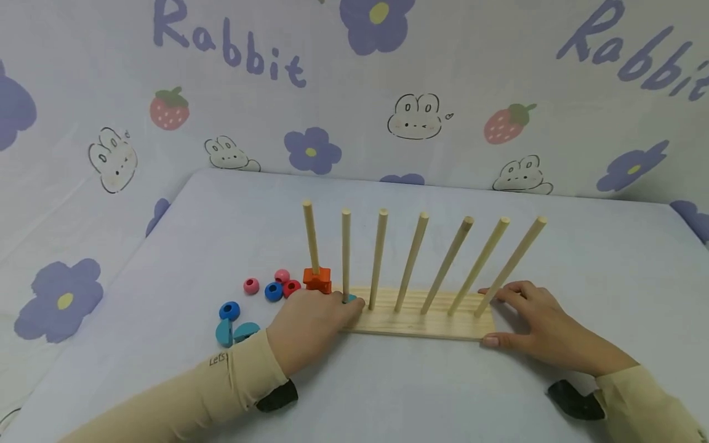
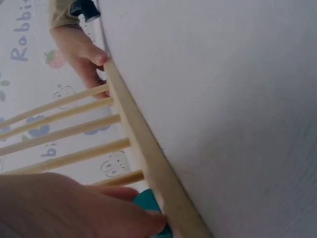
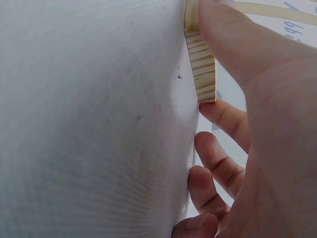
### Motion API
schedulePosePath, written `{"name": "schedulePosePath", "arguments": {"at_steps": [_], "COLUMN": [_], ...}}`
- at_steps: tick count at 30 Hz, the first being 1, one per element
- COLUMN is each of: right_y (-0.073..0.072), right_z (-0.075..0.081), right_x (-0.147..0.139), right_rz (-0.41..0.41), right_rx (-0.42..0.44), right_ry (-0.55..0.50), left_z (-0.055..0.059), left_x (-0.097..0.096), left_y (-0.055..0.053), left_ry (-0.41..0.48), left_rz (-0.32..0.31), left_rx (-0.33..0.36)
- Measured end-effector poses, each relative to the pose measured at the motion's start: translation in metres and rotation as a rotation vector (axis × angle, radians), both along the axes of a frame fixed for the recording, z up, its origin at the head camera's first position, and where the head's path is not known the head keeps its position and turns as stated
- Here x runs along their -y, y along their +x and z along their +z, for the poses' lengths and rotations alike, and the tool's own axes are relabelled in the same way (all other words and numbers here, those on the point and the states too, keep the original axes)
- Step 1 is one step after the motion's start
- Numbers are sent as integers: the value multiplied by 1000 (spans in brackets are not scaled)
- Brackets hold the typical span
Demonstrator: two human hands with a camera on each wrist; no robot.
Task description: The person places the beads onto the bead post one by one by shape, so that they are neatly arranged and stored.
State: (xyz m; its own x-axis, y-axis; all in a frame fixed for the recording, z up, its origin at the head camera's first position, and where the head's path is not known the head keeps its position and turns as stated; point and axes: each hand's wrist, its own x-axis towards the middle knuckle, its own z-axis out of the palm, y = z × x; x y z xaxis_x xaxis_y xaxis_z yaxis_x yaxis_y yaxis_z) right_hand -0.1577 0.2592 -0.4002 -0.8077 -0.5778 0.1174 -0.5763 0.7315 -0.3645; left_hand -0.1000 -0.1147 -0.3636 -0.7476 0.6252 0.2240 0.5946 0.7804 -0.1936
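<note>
A wooden pegboard (image 1: 410,323) with several upright dowels lies on the table. My left hand (image 1: 310,326) is at the foot of the second dowel from the left, its fingers on a teal piece (image 2: 146,201) that sits low against the board; much of the piece is hidden by the fingers. Orange blocks (image 1: 317,279) are threaded on the leftmost dowel. At the board's right end, my right hand (image 1: 534,326) grips the base between thumb and index finger, the thumb at the front corner and the index finger at the back.
Left of the board lie loose pink beads (image 1: 252,286), blue beads (image 1: 229,311), a red bead (image 1: 291,288) and two teal half-round pieces (image 1: 224,333). A white cloth (image 1: 421,387) covers the table. Behind hangs a printed curtain (image 1: 354,111). The tall dowels stand between the hands.
</note>
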Motion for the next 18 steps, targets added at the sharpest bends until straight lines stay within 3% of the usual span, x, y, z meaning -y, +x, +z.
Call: {"name": "schedulePosePath", "arguments": {"at_steps": [5, 10, 14, 18], "right_y": [0, 0, 0, -1], "right_z": [0, -3, -4, -3], "right_x": [0, -1, -1, -1], "right_rz": [5, 8, 4, 3], "right_rx": [-7, -30, -44, -40], "right_ry": [-9, -14, -7, 3], "left_z": [18, 42, 49, 44], "left_x": [8, 31, 56, 81], "left_y": [6, 19, 31, 44], "left_ry": [74, 124, 114, 90], "left_rz": [-56, -79, -24, 84], "left_rx": [57, 67, 110, 205]}}
